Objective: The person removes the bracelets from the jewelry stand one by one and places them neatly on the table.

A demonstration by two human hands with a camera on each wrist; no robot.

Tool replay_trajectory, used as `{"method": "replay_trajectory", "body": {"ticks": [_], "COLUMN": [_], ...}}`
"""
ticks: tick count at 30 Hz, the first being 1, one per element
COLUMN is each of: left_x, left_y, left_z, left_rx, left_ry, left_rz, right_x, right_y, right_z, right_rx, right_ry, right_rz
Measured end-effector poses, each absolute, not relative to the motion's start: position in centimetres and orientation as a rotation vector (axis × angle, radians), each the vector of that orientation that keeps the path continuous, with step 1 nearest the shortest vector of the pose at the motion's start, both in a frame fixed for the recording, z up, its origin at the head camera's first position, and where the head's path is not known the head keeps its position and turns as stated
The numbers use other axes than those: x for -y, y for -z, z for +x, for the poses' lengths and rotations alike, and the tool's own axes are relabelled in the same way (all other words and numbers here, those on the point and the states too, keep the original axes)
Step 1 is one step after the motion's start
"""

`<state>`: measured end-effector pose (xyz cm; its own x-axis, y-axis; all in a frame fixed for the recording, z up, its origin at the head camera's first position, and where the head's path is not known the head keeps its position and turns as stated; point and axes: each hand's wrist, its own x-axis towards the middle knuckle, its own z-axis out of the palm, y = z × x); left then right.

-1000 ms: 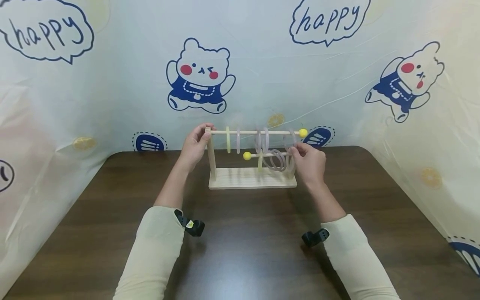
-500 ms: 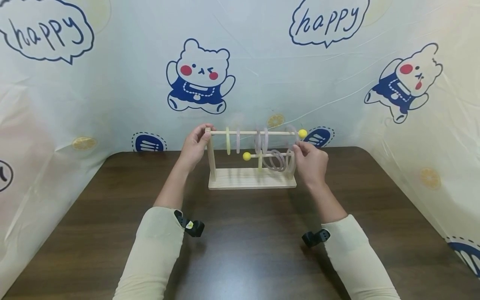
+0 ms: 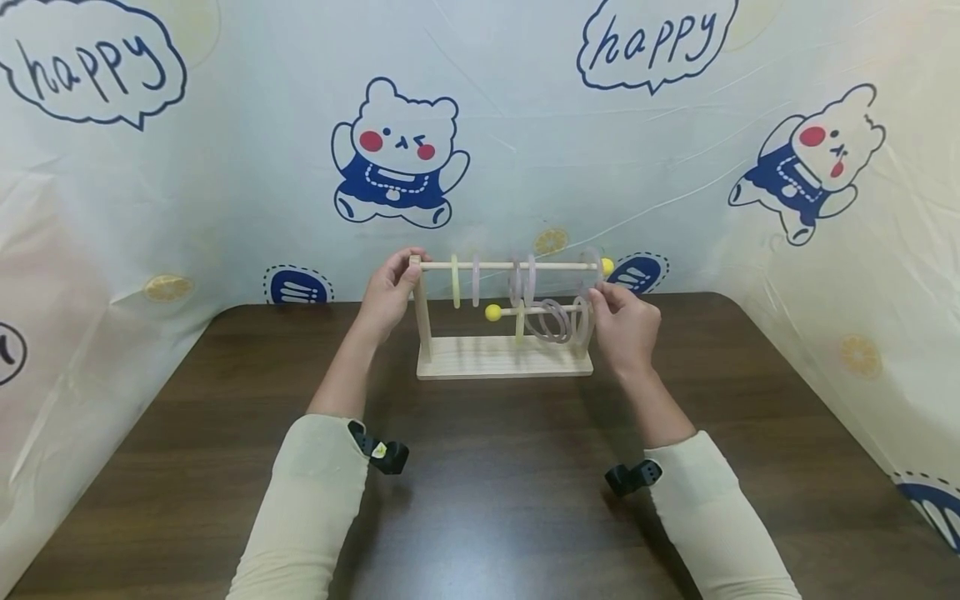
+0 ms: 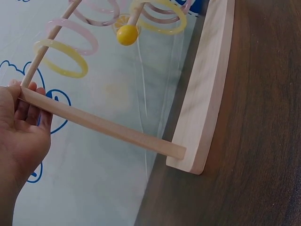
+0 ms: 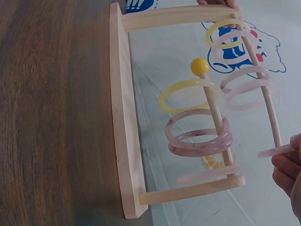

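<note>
A pale wooden bangle rack [image 3: 502, 360] stands on the table, with an upper rod and a shorter lower rod. My left hand [image 3: 388, 292] grips the top of its left post, thumb in front. At the upper rod's right end, my right hand [image 3: 628, 329] pinches a pale pink bangle [image 5: 270, 151] that encircles the rod close to its yellow end ball [image 3: 608, 267]. Farther left on that rod hang a yellow bangle [image 3: 455, 282] and several pink-purple ones. The lower rod carries another yellow bangle [image 5: 176, 89], mauve bangles [image 5: 197, 146] and a pale pink bangle [image 5: 207, 175].
The lower rod ends in a yellow ball [image 3: 492, 312] pointing left. Brown table [image 3: 480, 483] surface extends in front of the rack. Behind it hangs a pale printed curtain [image 3: 525, 167]. Black cameras sit at both wrists.
My right hand has moved slightly right, sliding the pale pink bangle along the upper rod to its end ball. The left hand and the rack have stayed in place.
</note>
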<state>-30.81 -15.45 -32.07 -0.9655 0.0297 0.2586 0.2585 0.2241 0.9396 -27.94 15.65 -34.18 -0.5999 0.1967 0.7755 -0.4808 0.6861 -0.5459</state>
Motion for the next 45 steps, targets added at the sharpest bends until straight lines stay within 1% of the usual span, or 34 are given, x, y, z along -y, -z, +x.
{"method": "replay_trajectory", "body": {"ticks": [28, 45], "left_x": [15.4, 15.4], "left_y": [32.1, 32.1], "left_z": [-30.8, -30.7], "left_rx": [2.292, 2.293], "left_ry": [1.828, 1.829], "left_rz": [-0.271, -0.270], "right_x": [-16.2, -16.3], "right_y": [34.2, 33.8], "right_z": [-27.6, -26.4], "right_rx": [1.951, 1.880], "right_ry": [-0.949, -0.962], "right_rz": [0.098, 0.142]}}
